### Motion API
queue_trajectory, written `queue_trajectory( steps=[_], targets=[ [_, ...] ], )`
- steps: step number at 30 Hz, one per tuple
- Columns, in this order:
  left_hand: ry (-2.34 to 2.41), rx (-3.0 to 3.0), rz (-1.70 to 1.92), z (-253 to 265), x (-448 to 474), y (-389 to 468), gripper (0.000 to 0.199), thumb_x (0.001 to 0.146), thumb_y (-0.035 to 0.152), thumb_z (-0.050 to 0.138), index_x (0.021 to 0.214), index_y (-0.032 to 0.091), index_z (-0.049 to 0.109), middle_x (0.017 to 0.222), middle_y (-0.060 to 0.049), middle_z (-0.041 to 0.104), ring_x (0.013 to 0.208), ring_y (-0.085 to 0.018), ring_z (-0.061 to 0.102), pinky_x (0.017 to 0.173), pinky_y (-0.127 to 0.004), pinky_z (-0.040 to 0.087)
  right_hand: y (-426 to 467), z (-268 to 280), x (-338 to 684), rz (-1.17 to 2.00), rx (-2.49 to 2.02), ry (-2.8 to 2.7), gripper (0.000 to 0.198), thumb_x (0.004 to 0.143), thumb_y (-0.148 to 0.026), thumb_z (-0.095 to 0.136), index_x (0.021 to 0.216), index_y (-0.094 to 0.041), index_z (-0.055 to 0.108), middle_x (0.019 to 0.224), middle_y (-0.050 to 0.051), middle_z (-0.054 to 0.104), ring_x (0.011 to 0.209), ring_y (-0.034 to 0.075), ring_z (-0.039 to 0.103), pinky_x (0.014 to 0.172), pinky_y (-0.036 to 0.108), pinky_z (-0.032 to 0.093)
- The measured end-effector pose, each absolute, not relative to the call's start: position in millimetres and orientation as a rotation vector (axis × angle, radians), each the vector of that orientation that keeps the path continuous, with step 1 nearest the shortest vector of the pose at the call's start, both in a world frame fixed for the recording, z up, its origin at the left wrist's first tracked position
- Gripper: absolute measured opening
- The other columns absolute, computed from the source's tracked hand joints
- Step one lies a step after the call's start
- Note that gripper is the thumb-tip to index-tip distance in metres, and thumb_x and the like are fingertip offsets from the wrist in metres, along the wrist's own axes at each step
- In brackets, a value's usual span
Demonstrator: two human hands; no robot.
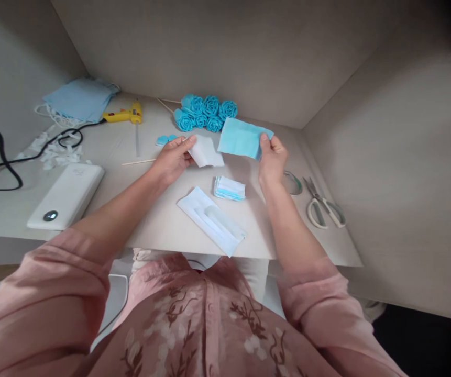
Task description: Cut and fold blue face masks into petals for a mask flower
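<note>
My left hand (pixel 176 157) pinches a small white sheet (pixel 206 152) between thumb and fingers. In my right hand (pixel 273 157) is a light blue sheet (pixel 243 138), gripped at its right end. Both sheets are above the desk, their inner edges close together. Below them lies a small stack of cut white and blue pieces (pixel 230 188). Nearer to me, a pale face mask piece (pixel 211 221) without visible ear loops rests slantwise. Behind my hands sits a bunch of blue flowers (pixel 210 106) on thin sticks, and a few blue scraps (pixel 165 140) lie beside my left hand.
A yellow glue gun (pixel 125 114), a stack of blue masks (pixel 78 99), white scraps (pixel 62 152) and a white power bank (pixel 67 196) are at the left. Scissors (pixel 321 204) and a roll of tape or wire (pixel 294 183) lie right. Panels enclose the desk.
</note>
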State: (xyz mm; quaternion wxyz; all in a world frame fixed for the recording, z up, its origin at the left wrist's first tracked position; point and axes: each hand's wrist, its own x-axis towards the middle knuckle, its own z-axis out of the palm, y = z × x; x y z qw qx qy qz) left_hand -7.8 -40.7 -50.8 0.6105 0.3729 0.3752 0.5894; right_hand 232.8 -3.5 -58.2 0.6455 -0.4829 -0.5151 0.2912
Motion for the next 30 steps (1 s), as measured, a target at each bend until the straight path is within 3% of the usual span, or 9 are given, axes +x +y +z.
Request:
queue_trajectory(
  steps=[6, 13, 16, 19, 21, 23, 25, 27, 30],
  targets=[
    [0.83, 0.786, 1.403, -52, -7, -40, 0.032, 0.079, 0.039, 0.077, 0.082, 0.019, 0.051, 0.092, -0.003, 0.07, 0.089, -0.017, 0.069, 0.081, -0.033, 0.058, -14, -41, 230, 0.944, -0.895, -1.168, 0.039, 0.075, -0.057, 0.073, 0.095, -0.026, 0.063, 0.1, 0.002, 0.069, 0.092, 0.018, 0.063, 0.085, 0.035, 0.052],
    [0.698, 0.864, 1.393, -58, -2, -41, 0.028, 0.082, 0.04, 0.072, 0.086, 0.019, 0.054, 0.094, -0.005, 0.07, 0.092, -0.02, 0.07, 0.081, -0.034, 0.059, -55, -27, 196, 1.265, -0.917, -1.493, 0.049, 0.061, -0.069, 0.08, 0.078, -0.024, 0.069, 0.076, 0.0, 0.068, 0.071, 0.017, 0.063, 0.068, 0.034, 0.054],
    [0.71, 0.871, 1.362, -53, 1, -47, 0.031, 0.083, 0.041, 0.072, 0.08, 0.02, 0.049, 0.093, -0.005, 0.069, 0.094, -0.021, 0.07, 0.079, -0.034, 0.06, -54, -33, 192, 1.185, -0.903, -1.525, 0.046, 0.068, -0.069, 0.075, 0.083, -0.025, 0.073, 0.098, 0.003, 0.074, 0.094, 0.021, 0.068, 0.082, 0.037, 0.056],
    [0.74, 0.891, 1.321, -47, 3, -52, 0.038, 0.083, 0.043, 0.073, 0.075, 0.02, 0.043, 0.09, -0.004, 0.068, 0.098, -0.022, 0.07, 0.078, -0.034, 0.059, -47, -38, 194, 1.029, -0.941, -1.556, 0.041, 0.079, -0.065, 0.067, 0.091, -0.027, 0.075, 0.125, 0.004, 0.07, 0.127, 0.025, 0.059, 0.098, 0.04, 0.053],
    [0.723, 0.916, 1.3, -45, 3, -54, 0.041, 0.082, 0.044, 0.074, 0.074, 0.02, 0.042, 0.089, -0.004, 0.068, 0.099, -0.023, 0.07, 0.078, -0.034, 0.06, -45, -39, 195, 1.004, -0.991, -1.533, 0.041, 0.08, -0.064, 0.065, 0.093, -0.027, 0.075, 0.13, 0.005, 0.068, 0.131, 0.025, 0.056, 0.098, 0.041, 0.053],
    [0.685, 0.93, 1.279, -45, 2, -55, 0.042, 0.08, 0.044, 0.076, 0.074, 0.021, 0.041, 0.088, -0.004, 0.067, 0.099, -0.023, 0.07, 0.077, -0.034, 0.06, -45, -38, 195, 1.085, -1.007, -1.476, 0.042, 0.076, -0.065, 0.067, 0.091, -0.026, 0.074, 0.125, 0.005, 0.07, 0.119, 0.026, 0.063, 0.088, 0.039, 0.057],
    [0.646, 0.935, 1.263, -46, 1, -55, 0.042, 0.078, 0.042, 0.077, 0.075, 0.021, 0.042, 0.087, -0.004, 0.067, 0.098, -0.024, 0.07, 0.076, -0.035, 0.06, -47, -36, 195, 1.235, -1.0, -1.403, 0.045, 0.069, -0.065, 0.073, 0.088, -0.024, 0.073, 0.108, 0.005, 0.074, 0.094, 0.022, 0.069, 0.072, 0.035, 0.057],
    [0.638, 0.937, 1.253, -47, 1, -54, 0.041, 0.078, 0.041, 0.078, 0.075, 0.021, 0.042, 0.086, -0.004, 0.067, 0.097, -0.024, 0.07, 0.076, -0.035, 0.06, -49, -36, 194, 1.371, -0.995, -1.328, 0.046, 0.062, -0.062, 0.079, 0.086, -0.023, 0.073, 0.086, 0.003, 0.072, 0.071, 0.017, 0.065, 0.061, 0.031, 0.053],
    [0.673, 0.935, 1.256, -48, 0, -53, 0.039, 0.078, 0.039, 0.076, 0.074, 0.021, 0.043, 0.084, -0.004, 0.067, 0.094, -0.024, 0.07, 0.076, -0.035, 0.06, -47, -38, 193, 1.346, -1.004, -1.288, 0.041, 0.064, -0.057, 0.079, 0.086, -0.023, 0.073, 0.076, 0.0, 0.069, 0.064, 0.015, 0.062, 0.06, 0.03, 0.051]
  ],
)
